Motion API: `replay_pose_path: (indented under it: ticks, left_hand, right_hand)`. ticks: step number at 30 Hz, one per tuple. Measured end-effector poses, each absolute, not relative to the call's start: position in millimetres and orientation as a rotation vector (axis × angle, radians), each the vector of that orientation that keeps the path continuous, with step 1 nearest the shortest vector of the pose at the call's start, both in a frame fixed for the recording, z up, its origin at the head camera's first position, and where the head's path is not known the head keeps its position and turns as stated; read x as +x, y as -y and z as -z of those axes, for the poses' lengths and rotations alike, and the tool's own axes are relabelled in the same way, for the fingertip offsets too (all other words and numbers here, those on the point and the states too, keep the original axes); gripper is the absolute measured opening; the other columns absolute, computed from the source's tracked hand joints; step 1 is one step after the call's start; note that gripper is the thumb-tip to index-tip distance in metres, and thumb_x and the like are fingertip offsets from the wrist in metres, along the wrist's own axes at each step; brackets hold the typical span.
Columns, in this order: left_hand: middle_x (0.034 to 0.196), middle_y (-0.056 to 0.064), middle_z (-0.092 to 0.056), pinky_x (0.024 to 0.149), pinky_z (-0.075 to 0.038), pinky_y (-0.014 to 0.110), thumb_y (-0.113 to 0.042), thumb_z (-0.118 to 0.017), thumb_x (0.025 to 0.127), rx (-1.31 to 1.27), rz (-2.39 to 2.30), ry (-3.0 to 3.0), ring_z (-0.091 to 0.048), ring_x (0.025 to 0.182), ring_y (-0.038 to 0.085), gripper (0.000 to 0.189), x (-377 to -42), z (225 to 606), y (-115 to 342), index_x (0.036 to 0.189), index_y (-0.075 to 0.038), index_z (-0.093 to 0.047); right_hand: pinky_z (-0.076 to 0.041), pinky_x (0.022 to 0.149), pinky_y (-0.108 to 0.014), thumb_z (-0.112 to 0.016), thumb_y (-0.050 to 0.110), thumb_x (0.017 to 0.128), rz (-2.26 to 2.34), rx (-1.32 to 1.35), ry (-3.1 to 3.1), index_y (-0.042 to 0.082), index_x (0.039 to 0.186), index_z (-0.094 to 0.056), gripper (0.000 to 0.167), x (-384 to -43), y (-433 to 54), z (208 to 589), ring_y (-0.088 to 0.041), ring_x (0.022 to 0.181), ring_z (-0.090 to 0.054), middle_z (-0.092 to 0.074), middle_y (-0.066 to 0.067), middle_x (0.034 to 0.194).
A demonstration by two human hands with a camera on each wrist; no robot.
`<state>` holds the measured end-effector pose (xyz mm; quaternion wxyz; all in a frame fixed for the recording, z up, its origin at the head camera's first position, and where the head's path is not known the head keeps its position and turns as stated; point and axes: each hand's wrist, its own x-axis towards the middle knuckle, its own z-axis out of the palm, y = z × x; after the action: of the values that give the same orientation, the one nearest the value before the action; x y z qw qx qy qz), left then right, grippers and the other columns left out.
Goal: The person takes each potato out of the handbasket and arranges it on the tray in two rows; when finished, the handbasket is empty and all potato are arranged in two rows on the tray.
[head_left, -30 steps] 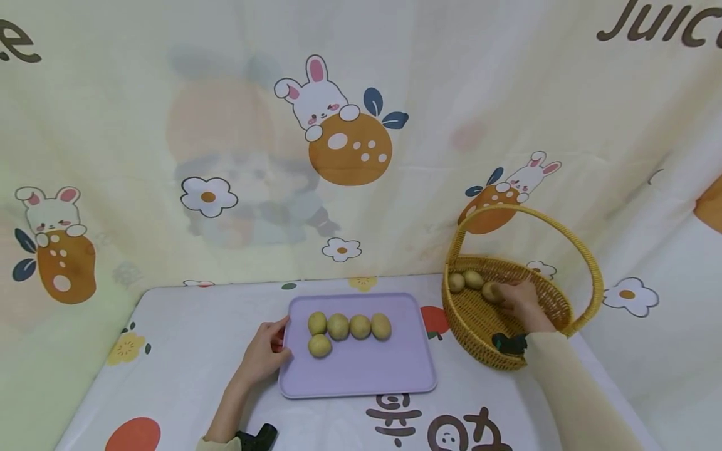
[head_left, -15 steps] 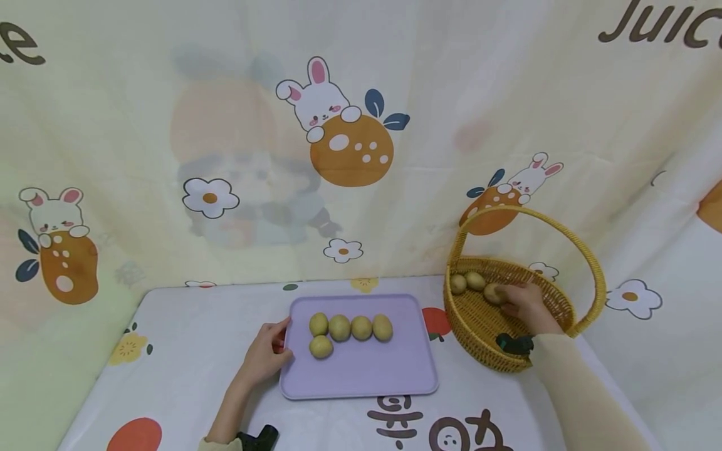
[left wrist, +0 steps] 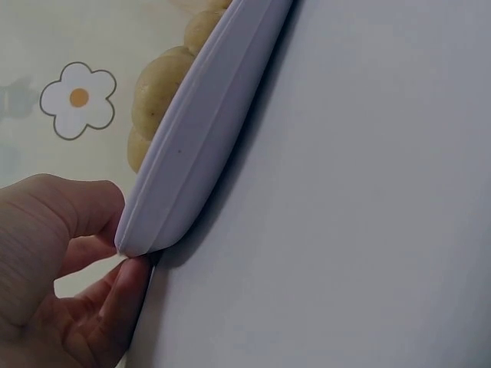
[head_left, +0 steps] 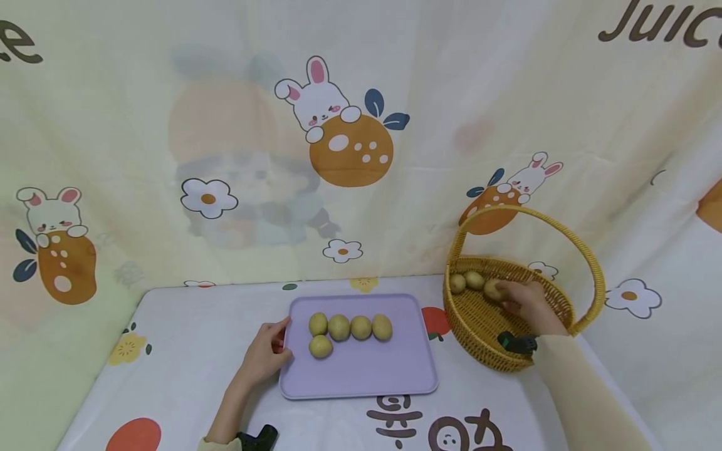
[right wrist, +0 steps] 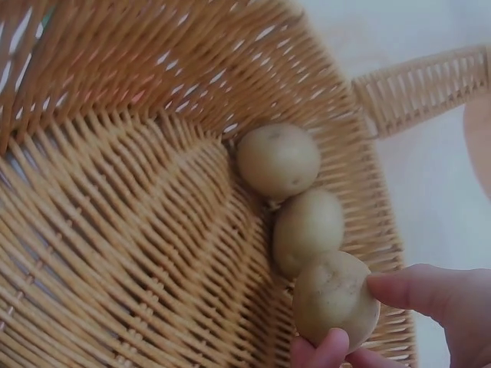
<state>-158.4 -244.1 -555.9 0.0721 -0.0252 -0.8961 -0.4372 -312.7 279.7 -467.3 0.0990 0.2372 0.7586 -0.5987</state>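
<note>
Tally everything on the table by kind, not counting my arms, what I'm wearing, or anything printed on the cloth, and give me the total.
Purple tray: 1
Wicker basket: 1
Potatoes: 8 (5 on the tray, 3 in the basket)
Total: 10

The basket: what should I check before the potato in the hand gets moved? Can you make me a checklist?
1. Right grip on the held potato: ok, it pinches it.
2. Held potato out of the basket: not ok, it is inside.
3. Held potato apart from its neighbour: cannot tell, they overlap in the right wrist view.
4. Left grip on the tray: ok, at its left edge.
5. Tray potatoes all on the tray: ok, five show there.
</note>
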Motion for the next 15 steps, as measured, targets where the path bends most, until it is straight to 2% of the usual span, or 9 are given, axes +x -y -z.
replay_pose_path:
  ticks: [4, 7, 9, 12, 15]
  left_hand:
    - [0.109, 0.014, -0.054, 0.073, -0.048, 0.024, 0.002, -0.067, 0.072, -0.070, 1.321, 2.695, -0.055, 0.081, 0.014, 0.068, -158.0, 554.0, 243.1, 0.139, 0.003, -0.053]
    - [0.109, 0.014, -0.054, 0.073, -0.048, 0.025, 0.002, -0.067, 0.072, -0.072, 1.316, 2.697, -0.055, 0.082, 0.014, 0.068, -157.6, 553.1, 242.7, 0.139, 0.003, -0.053]
    - [0.108, 0.014, -0.054, 0.073, -0.048, 0.025, 0.002, -0.067, 0.072, -0.074, 1.311, 2.699, -0.055, 0.082, 0.014, 0.068, -157.1, 552.8, 242.6, 0.138, 0.003, -0.053]
    - [0.108, 0.014, -0.054, 0.073, -0.048, 0.026, 0.001, -0.066, 0.072, -0.074, 1.298, 2.698, -0.055, 0.082, 0.014, 0.067, -156.5, 552.9, 242.6, 0.138, 0.003, -0.054]
    - [0.107, 0.013, -0.054, 0.073, -0.048, 0.026, 0.000, -0.066, 0.072, -0.068, 1.283, 2.702, -0.055, 0.082, 0.014, 0.067, -156.4, 553.2, 242.6, 0.138, 0.003, -0.053]
  right_hand:
    - [-0.053, 0.060, -0.025, -0.066, 0.016, 0.091, 1.780, 0.701, -2.247, -0.006, 0.129, -0.041, 0.051, -310.1, -276.5, 460.5, -0.009, 0.062, -0.056, -0.045, -0.007, 0.105]
    - [-0.053, 0.061, -0.025, -0.067, 0.017, 0.091, 1.794, 0.658, -2.246, 0.001, 0.110, -0.050, 0.030, -305.7, -273.1, 454.3, -0.009, 0.062, -0.056, -0.048, -0.005, 0.099]
    - [-0.054, 0.061, -0.025, -0.067, 0.017, 0.091, 1.811, 0.618, -2.245, 0.003, 0.103, -0.054, 0.023, -302.2, -270.5, 450.6, -0.008, 0.062, -0.055, -0.049, -0.002, 0.093]
    - [-0.054, 0.060, -0.025, -0.067, 0.016, 0.091, 1.841, 0.552, -2.243, 0.000, 0.105, -0.057, 0.024, -296.9, -266.7, 445.6, -0.007, 0.061, -0.056, -0.052, 0.002, 0.087]
    - [-0.054, 0.060, -0.025, -0.066, 0.015, 0.091, 1.856, 0.488, -2.251, -0.007, 0.122, -0.054, 0.040, -292.5, -262.5, 441.8, -0.007, 0.060, -0.058, -0.054, 0.003, 0.087]
